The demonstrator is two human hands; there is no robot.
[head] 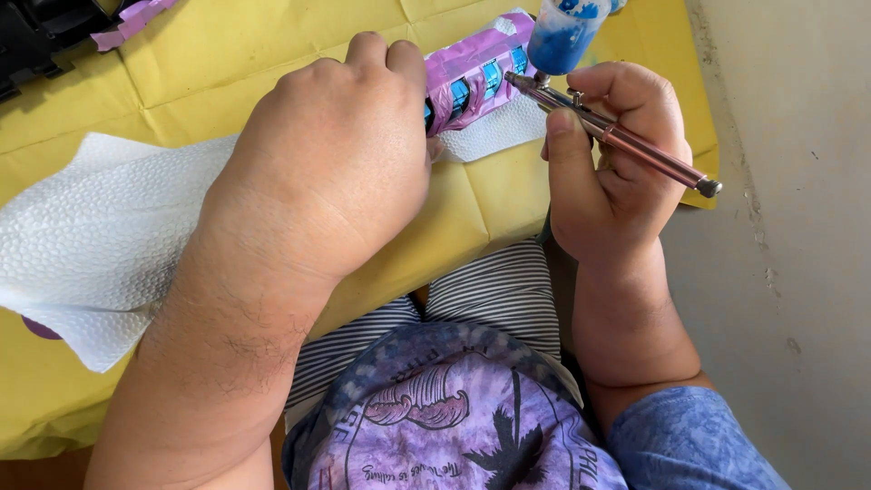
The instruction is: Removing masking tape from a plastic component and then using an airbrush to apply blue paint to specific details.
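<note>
Head view, looking down past a purple printed shirt (454, 426) and striped cloth (490, 299) on the lap, shows both hands raised over a worktop (272, 54) spread with yellow paper. Closed in a loose fist, the left hand (336, 154) grips the near end of a masked part (476, 77), a long piece wrapped in purple tape with blue showing through small open windows. Its long axis runs from that fist up and to the right, so the free end points toward the other hand. Beneath it lies a white paper towel (91, 236), which spreads far to the left across the yellow paper. Curled around a slim metal airbrush (617, 136), the right hand (617, 172) has a finger up near the trigger, and the tool's tail sticks out to the lower right. A cup of blue paint (562, 36) sits on top of the airbrush near its front. That nozzle end lies just beside the free end of the masked part, close but seemingly not touching. At the top left corner a dark object (36, 36) with more purple tape rests well apart from both hands.
</note>
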